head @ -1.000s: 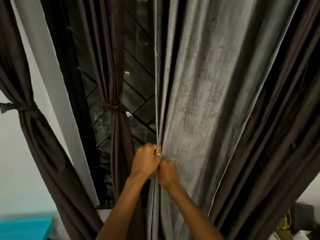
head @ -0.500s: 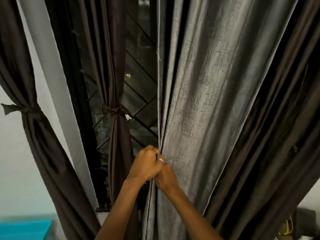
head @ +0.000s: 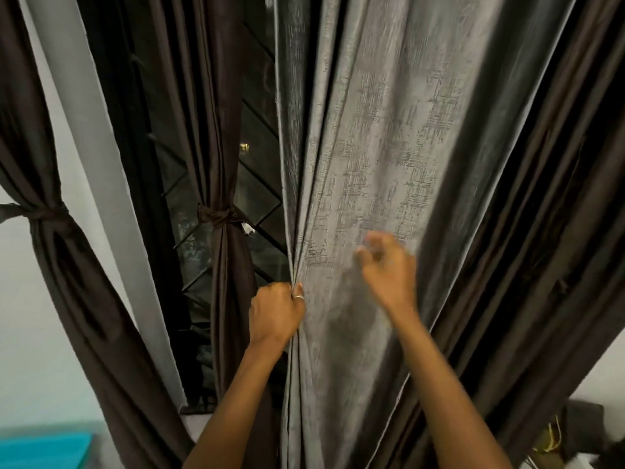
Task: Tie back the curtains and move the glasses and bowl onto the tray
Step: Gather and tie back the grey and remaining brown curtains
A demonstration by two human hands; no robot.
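The gathered left edge of the grey curtain [head: 389, 130] is gripped in the left hand [head: 275, 313], fingers curled tight round the folds; a ring [head: 298, 297] is seen on one finger. The right hand [head: 389, 269] is held higher, before the curtain's face, blurred, its fingers loosely bent with nothing pinched; whether the cloth is touched cannot be told. The grey curtain hangs untied at the middle, backed on the right by brown drapes [head: 541, 231]. To the left, a brown curtain [head: 233, 299] is bound by a tie [head: 216, 216] before the window grille [head: 267, 204]; a second curtain [head: 84, 299], also tied, hangs at the far left.
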